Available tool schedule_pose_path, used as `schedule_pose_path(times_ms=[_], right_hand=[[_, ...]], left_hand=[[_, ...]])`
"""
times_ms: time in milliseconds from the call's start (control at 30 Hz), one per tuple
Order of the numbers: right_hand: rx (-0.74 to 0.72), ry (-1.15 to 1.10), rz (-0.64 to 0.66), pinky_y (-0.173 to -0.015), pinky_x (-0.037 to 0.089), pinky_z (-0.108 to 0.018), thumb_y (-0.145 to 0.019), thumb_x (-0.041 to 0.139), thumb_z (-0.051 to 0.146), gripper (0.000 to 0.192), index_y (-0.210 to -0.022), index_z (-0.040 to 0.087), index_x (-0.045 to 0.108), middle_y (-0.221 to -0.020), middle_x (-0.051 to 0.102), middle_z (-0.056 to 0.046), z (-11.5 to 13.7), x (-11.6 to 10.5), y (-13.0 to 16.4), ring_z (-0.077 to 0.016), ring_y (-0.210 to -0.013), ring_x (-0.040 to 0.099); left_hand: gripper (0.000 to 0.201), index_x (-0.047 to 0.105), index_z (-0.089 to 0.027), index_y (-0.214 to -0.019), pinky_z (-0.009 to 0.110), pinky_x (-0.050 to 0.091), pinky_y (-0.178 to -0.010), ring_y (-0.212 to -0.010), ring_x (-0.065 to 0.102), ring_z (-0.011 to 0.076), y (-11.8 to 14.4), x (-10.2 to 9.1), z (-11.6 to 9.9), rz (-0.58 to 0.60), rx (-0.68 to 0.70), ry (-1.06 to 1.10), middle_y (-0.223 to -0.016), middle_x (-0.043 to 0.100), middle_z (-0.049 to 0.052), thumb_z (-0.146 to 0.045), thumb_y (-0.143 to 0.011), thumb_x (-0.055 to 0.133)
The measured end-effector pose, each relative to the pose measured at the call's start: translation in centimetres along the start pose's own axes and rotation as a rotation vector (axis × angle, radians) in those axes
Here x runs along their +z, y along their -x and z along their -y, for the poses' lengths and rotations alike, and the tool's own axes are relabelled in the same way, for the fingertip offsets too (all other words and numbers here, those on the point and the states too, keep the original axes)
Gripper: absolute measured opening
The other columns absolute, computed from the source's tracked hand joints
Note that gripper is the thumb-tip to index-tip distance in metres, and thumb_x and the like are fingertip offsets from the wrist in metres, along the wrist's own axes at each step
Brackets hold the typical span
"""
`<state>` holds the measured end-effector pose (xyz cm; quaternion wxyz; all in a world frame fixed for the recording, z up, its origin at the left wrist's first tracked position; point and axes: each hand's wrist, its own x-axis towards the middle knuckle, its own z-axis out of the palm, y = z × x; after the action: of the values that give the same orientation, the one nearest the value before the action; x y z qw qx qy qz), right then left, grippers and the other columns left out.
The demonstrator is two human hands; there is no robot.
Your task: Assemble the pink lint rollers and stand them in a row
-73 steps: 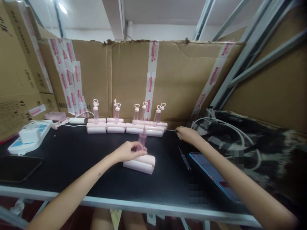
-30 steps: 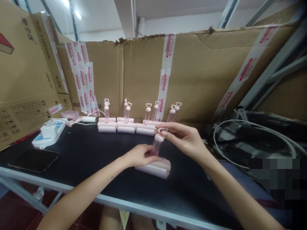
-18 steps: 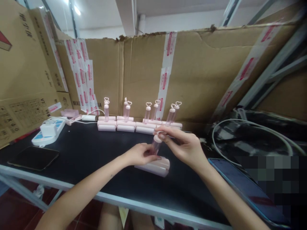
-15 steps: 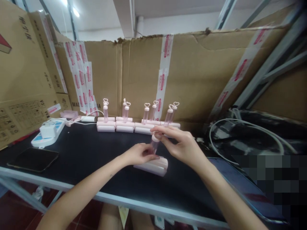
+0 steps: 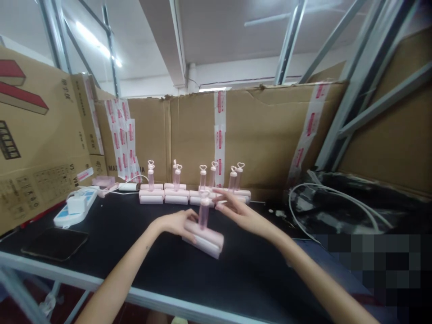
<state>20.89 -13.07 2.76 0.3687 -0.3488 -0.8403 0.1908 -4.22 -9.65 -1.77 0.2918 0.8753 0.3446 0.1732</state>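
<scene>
At the middle of the black table (image 5: 236, 279), I log: one pink base (image 5: 207, 238), my left hand (image 5: 173, 222) now pinching it instead of its upright tube (image 5: 203, 218); one heart-topped cap (image 5: 204, 200), freed by my spread right hand (image 5: 241, 213) just beside, apparently seated.

Left forearm (image 5: 124, 276): bare, rising from the lower edge toward centre, small dark mark (image 5: 147, 247) near the wrist (image 5: 157, 228). Left hand (image 5: 174, 223): curled in a grip, thumb (image 5: 189, 237) on the nearer side. Right forearm (image 5: 313, 268): bare, slanting inward from lower right. Right hand (image 5: 240, 211): fingers (image 5: 225, 197) extended, slightly parted, pointing leftward.
</scene>
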Motion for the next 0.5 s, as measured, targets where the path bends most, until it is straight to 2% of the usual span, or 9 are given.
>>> schedule_pose_path(times_ms=[33, 100, 200, 300, 367, 500], right_hand=[[0.021, 0.050, 0.066, -0.084, 0.050, -0.042, -0.086, 0.047, 0.045, 0.045, -0.125, 0.022, 0.047, -0.107, 0.062, -0.009, -0.9, -0.2, -0.2, -0.0191, -0.088, 0.062], [0.050, 0.121, 0.140, -0.081, 0.051, -0.042, -0.084, 0.048, 0.047, 0.041, -0.113, 0.019, 0.056, -0.100, 0.064, -0.009, -2.7, 0.2, -0.3, -0.0200, -0.082, 0.062], [0.091, 0.124, 0.154, -0.077, 0.051, -0.040, -0.084, 0.047, 0.048, 0.045, -0.117, 0.017, 0.054, -0.101, 0.064, -0.010, -5.0, 2.7, 0.1, -0.0195, -0.080, 0.062], [0.092, 0.172, 0.111, -0.073, 0.052, -0.037, -0.082, 0.052, 0.048, 0.049, -0.118, 0.015, 0.052, -0.102, 0.063, -0.010, -6.6, 5.5, 0.9, -0.0178, -0.074, 0.061], [0.084, 0.229, 0.053, -0.072, 0.051, -0.036, -0.081, 0.052, 0.047, 0.045, -0.112, 0.015, 0.055, -0.097, 0.063, -0.010, -7.1, 6.4, 1.0, -0.0182, -0.073, 0.060], [0.033, 0.249, -0.159, -0.076, 0.049, -0.039, -0.084, 0.048, 0.046, 0.039, -0.109, 0.016, 0.055, -0.094, 0.061, -0.010, -6.5, 5.4, -1.6, -0.0206, -0.080, 0.058]], left_hand=[[0.068, 0.056, -0.021, -0.110, 0.035, 0.042, -0.088, -0.101, 0.055, 0.0259, -0.1, -0.5, 1.0, -0.056, -0.025, -0.009, -0.108, 0.057, 0.006, -0.046, -0.051, 0.078], [0.060, 0.060, -0.020, -0.102, 0.037, 0.041, -0.091, -0.103, 0.053, 0.0268, -0.3, -1.0, 2.9, -0.241, -0.061, -0.041, -0.105, 0.057, 0.006, -0.045, -0.051, 0.078], [0.055, 0.056, -0.018, -0.103, 0.040, 0.038, -0.096, -0.108, 0.050, 0.0270, -1.0, -0.9, 5.4, -0.484, -0.092, -0.063, -0.109, 0.054, 0.008, -0.039, -0.057, 0.076], [0.057, 0.047, -0.017, -0.113, 0.040, 0.033, -0.101, -0.116, 0.044, 0.0257, -2.0, 0.0, 6.9, -0.572, -0.100, -0.064, -0.119, 0.047, 0.012, -0.033, -0.065, 0.072], [0.059, 0.041, -0.017, -0.118, 0.040, 0.030, -0.103, -0.121, 0.039, 0.0256, -2.6, 0.7, 7.4, -0.620, -0.099, -0.066, -0.123, 0.043, 0.013, -0.030, -0.068, 0.070], [0.056, 0.040, -0.020, -0.118, 0.042, 0.028, -0.105, -0.125, 0.036, 0.0259, -3.4, 1.4, 7.9, -0.667, -0.085, -0.062, -0.124, 0.042, 0.010, -0.028, -0.070, 0.068]])
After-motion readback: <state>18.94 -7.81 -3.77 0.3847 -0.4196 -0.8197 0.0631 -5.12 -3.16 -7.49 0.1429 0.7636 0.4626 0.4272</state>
